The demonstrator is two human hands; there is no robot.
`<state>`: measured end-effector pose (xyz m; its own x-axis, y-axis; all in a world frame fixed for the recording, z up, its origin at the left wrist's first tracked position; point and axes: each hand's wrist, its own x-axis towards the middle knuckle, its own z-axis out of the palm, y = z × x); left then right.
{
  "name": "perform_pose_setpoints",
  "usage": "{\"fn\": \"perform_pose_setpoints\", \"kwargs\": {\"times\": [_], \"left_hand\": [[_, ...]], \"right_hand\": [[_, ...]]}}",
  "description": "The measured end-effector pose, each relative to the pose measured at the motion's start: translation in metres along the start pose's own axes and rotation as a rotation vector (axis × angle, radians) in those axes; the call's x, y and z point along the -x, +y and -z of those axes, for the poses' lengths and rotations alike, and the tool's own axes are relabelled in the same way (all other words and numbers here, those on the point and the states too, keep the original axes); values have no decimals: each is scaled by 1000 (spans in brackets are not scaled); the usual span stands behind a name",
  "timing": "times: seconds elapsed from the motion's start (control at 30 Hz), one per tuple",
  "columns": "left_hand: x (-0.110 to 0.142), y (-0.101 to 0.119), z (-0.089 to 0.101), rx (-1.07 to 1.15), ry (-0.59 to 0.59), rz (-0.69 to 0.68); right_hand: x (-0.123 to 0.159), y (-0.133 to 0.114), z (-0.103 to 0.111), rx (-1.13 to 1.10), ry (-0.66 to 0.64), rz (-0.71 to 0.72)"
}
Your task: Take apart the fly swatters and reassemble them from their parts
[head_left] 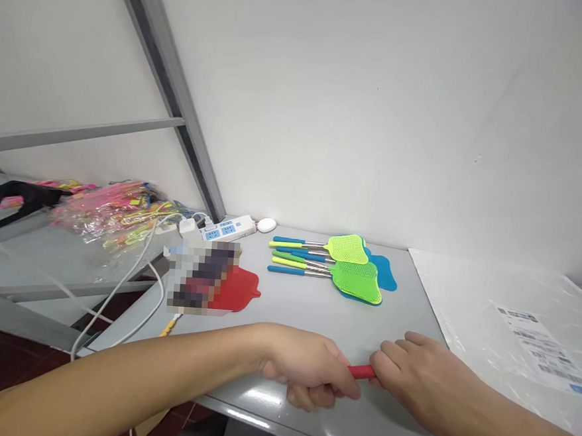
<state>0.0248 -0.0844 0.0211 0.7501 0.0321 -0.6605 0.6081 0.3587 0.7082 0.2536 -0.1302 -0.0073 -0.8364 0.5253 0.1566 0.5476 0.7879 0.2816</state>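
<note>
Near the front edge of the grey table [314, 312], my left hand [310, 365] and my right hand [414, 373] are both closed around a red handle [361, 371]. Only a short stretch of it shows between them; my fingers hide the rest. Behind my hands lie several fly swatters with yellow, green and blue heads, the green swatter head [361, 283] in front and the yellow swatter head [347, 248] farther back. Their handles point left and their shafts are metal. A loose red swatter head [240, 289] rests to the left, partly covered by a blurred-out object [202, 278].
A white power strip [228, 229] with plugs and cables stands at the back left, beside a small white rounded object [266, 225]. A white plastic mailing bag [480, 291] covers the table's right side. Left is a metal shelf frame [175, 90] with bagged colourful items [117, 209].
</note>
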Motion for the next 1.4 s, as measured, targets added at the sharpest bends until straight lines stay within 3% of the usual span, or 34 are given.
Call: {"fn": "perform_pose_setpoints", "kwargs": {"times": [0.07,0.13,0.2,0.3,0.37,0.4,0.47,0.57,0.67,0.8,0.9,1.0,1.17,1.3,1.4], "left_hand": [[-2,-1,-1,85,-108,46],[-3,1,-1,56,-114,32],[-5,3,0,-163,92,-68],[-13,4,5,-867,711,-233],[-20,2,10,-1376,1014,-306],[-22,1,13,-1584,1079,-348],[-26,-1,18,-1869,1101,-450],[-28,0,22,-2009,1072,-497],[-26,3,21,-1943,1004,-381],[-20,10,13,-1799,975,-259],[-15,15,4,-1628,990,-147],[-11,17,-3,-1341,945,-138],[-6,18,-2,-677,600,-189],[-7,13,1,-68,236,-112],[-14,7,1,229,58,-33]], "right_hand": [[1,1,0,9,-30,23],[0,6,0,1,-40,18],[-2,15,-1,-65,-61,-31],[-3,30,0,-348,-177,-258],[-5,36,6,-638,-274,-459],[-6,38,10,-801,-325,-535],[-12,42,19,-1115,-434,-614],[-23,46,27,-1367,-555,-620],[-33,44,27,-1211,-497,-608],[-37,31,17,-727,-288,-576],[-33,25,1,-372,-153,-424],[-29,29,-16,-197,-64,-274],[-27,36,-24,-91,11,-167],[-23,34,-18,14,92,-102],[-21,33,-18,49,111,-80]]}}
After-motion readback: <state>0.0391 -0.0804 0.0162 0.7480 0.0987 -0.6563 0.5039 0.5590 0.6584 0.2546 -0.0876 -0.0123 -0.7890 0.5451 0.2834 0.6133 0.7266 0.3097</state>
